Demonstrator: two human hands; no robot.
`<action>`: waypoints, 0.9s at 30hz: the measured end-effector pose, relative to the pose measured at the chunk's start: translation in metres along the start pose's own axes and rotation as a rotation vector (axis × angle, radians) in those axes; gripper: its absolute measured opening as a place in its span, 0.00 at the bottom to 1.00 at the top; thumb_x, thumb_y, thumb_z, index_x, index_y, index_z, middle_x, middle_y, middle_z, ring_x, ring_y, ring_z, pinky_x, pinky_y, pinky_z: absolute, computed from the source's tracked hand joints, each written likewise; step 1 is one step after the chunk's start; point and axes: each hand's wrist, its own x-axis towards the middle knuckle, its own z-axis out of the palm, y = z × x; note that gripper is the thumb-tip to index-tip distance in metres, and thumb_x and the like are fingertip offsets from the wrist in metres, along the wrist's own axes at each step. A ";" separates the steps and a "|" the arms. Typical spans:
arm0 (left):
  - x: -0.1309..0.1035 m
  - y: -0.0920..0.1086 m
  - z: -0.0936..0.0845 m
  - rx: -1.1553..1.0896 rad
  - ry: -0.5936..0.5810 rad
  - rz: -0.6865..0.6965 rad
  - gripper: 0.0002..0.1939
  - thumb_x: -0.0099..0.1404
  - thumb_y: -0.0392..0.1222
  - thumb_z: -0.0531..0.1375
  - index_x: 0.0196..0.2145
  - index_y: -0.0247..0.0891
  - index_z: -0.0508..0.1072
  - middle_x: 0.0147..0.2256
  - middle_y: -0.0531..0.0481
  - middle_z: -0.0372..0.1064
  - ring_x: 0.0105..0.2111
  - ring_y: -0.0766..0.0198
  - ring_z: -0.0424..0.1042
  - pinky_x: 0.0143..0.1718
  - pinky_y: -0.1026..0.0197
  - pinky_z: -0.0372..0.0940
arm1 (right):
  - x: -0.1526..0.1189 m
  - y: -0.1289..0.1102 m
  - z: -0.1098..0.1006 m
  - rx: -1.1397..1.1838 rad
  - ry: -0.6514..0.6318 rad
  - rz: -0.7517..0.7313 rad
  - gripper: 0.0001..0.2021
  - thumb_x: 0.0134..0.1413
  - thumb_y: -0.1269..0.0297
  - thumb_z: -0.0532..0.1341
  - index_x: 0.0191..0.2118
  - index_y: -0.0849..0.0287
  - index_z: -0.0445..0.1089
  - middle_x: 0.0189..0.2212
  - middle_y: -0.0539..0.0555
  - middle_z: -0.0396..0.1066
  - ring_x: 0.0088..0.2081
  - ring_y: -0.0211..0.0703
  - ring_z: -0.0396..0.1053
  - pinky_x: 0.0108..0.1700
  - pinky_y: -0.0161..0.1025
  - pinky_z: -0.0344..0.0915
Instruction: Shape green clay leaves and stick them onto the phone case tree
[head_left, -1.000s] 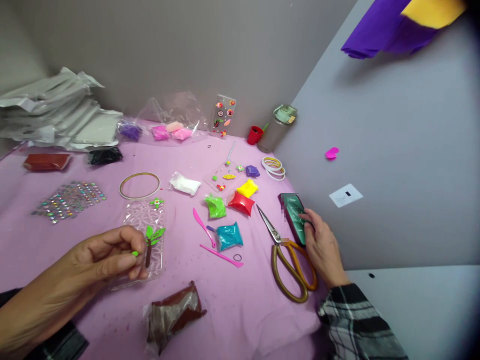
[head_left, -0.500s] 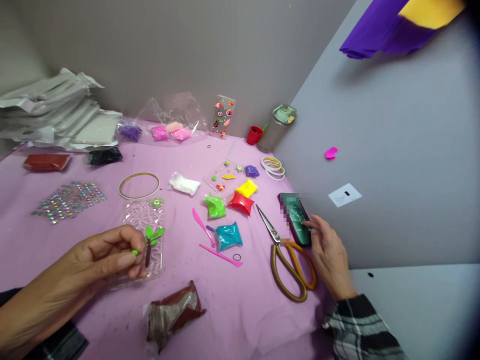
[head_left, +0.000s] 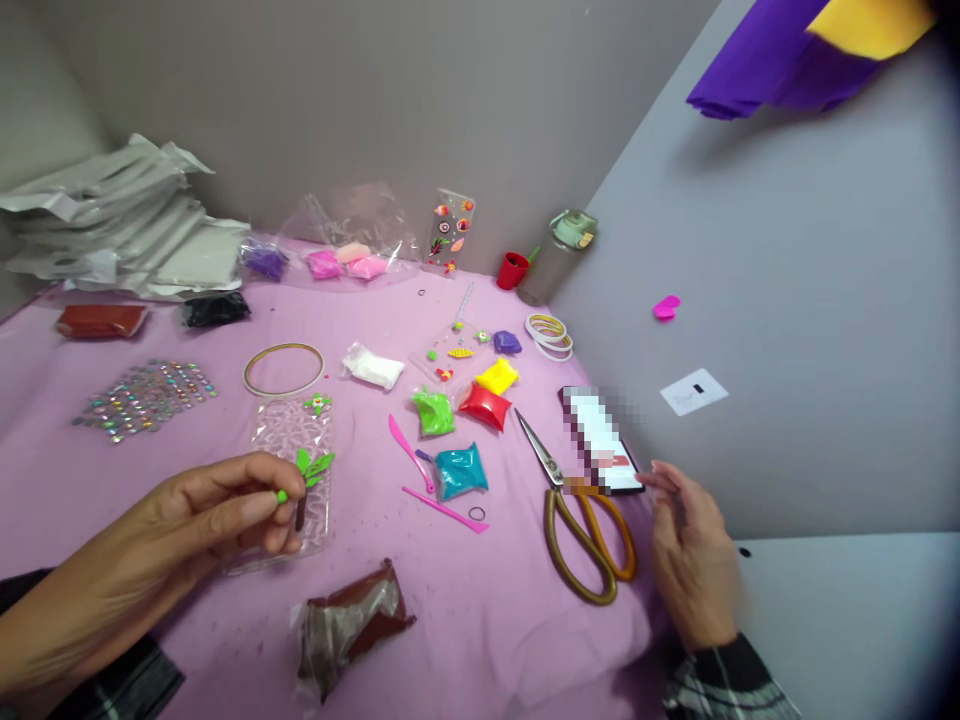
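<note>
My left hand (head_left: pixel 236 505) is closed in a pinch on a small green ball of clay (head_left: pixel 282 496). It is over a clear textured phone case (head_left: pixel 319 515), which bears a clay tree (head_left: pixel 313 468) with green leaves and a brown trunk, plus a small flower (head_left: pixel 318 403) at its top corner. My right hand (head_left: pixel 694 560) is empty, its fingers loosely stretched toward the lower corner of a phone (head_left: pixel 626 468) with a lit white screen. Whether a fingertip touches the phone I cannot tell. Large scissors (head_left: pixel 556 478) with brown handles lie left of the phone.
Packets of teal (head_left: pixel 460 471), red (head_left: pixel 486 406), lime (head_left: pixel 433 411) and white clay (head_left: pixel 373 367) lie mid-table, near pink modelling tools (head_left: pixel 445 508). A brown clay packet (head_left: pixel 356 625) lies in front. Rhinestones (head_left: pixel 150 398) and tape rolls (head_left: pixel 283 370) are farther back. A bottle (head_left: pixel 559 255) stands by the wall.
My right hand has drawn back, right and down, from the phone's screen. That screen has turned from dark green to white. My left hand still pinches the green ball, now more visible.
</note>
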 end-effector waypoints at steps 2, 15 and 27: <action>0.001 -0.002 -0.003 0.029 -0.023 0.008 0.14 0.52 0.51 0.74 0.34 0.44 0.79 0.25 0.53 0.72 0.30 0.61 0.71 0.37 0.63 0.71 | -0.005 0.002 -0.001 -0.020 0.016 -0.034 0.17 0.66 0.62 0.50 0.54 0.61 0.68 0.40 0.62 0.78 0.47 0.57 0.72 0.54 0.55 0.65; 0.002 -0.003 -0.003 0.065 -0.086 0.063 0.15 0.54 0.56 0.72 0.33 0.45 0.78 0.25 0.53 0.68 0.29 0.62 0.70 0.35 0.64 0.71 | -0.009 0.011 0.008 -0.074 -0.018 -0.120 0.14 0.67 0.62 0.50 0.48 0.59 0.70 0.40 0.60 0.77 0.43 0.56 0.72 0.50 0.52 0.65; 0.002 -0.002 -0.004 0.055 -0.048 0.044 0.16 0.52 0.54 0.73 0.34 0.45 0.78 0.29 0.52 0.71 0.31 0.61 0.71 0.37 0.62 0.73 | 0.038 0.003 0.026 -0.019 -0.022 -0.092 0.18 0.64 0.64 0.49 0.54 0.60 0.68 0.44 0.60 0.79 0.48 0.59 0.72 0.53 0.57 0.66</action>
